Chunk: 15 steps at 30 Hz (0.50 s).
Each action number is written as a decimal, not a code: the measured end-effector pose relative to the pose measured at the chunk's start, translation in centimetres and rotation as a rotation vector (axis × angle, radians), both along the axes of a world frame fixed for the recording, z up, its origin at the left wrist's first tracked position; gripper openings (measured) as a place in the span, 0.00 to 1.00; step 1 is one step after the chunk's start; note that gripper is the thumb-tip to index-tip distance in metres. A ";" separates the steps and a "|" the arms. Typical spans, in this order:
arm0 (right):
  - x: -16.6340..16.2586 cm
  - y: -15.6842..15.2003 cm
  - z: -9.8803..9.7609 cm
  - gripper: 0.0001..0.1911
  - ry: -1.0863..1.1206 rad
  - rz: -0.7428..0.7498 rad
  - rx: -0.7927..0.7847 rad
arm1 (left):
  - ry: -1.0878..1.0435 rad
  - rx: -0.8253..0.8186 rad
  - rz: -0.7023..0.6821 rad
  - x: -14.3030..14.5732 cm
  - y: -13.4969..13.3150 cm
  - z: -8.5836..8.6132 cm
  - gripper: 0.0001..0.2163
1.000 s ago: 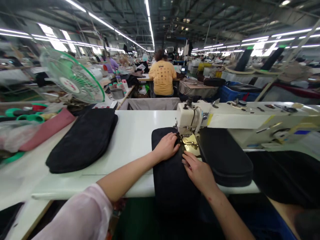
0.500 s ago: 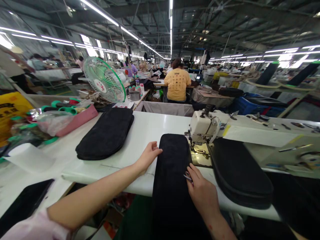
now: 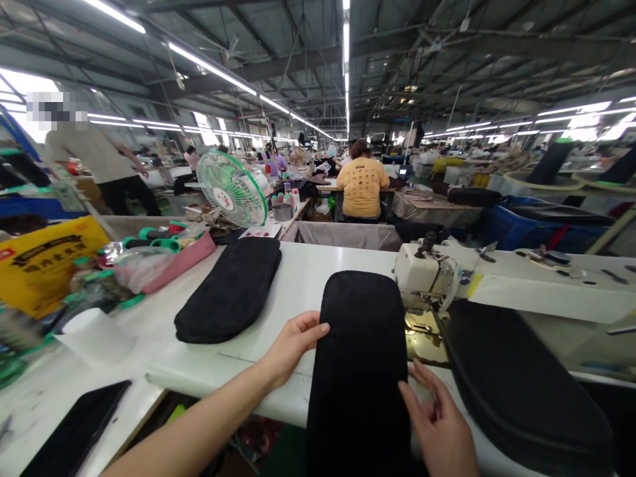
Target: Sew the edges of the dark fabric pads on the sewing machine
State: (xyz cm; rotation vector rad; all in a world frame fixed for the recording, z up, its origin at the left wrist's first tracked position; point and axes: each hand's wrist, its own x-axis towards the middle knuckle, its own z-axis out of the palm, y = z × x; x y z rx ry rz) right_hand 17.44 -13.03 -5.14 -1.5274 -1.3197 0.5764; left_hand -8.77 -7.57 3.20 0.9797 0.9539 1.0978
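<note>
1. A long black fabric panel with rounded upper corners lies lengthwise in front of the wearer, its upper part over a white table and its lower end running out of view at the bottom.
2. The left hand pinches the panel's left edge, thumb on the face and fingers going behind.
3. The right hand is at the panel's right edge, fingers loosely curled and thumb touching the edge; whether it grips the fabric, or holds anything in the palm, cannot be told.
4. Just right of the panel's upper part is a cream sewing machine with a shiny brass-coloured plate below its head.
5. A pile of black pieces lies on the table to the left; another black stack lies right of the plate.
6. Farther left are a white roll and a yellow bag.
7. Beyond the table are a green-rimmed fan and a person in a yellow shirt, back turned.
</note>
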 end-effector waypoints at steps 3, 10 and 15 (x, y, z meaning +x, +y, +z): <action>0.0 0.2 0.9 0.28 0.134 0.077 -0.053 | 0.011 0.012 0.020 -0.3 -0.5 0.3 0.16; -2.1 -0.2 2.4 0.28 0.171 -0.004 -0.076 | 0.020 0.012 0.074 -0.2 -1.5 -0.2 0.17; -2.5 0.0 1.8 0.26 0.230 -0.041 -0.092 | 0.018 0.039 -0.009 0.6 -4.6 -1.0 0.20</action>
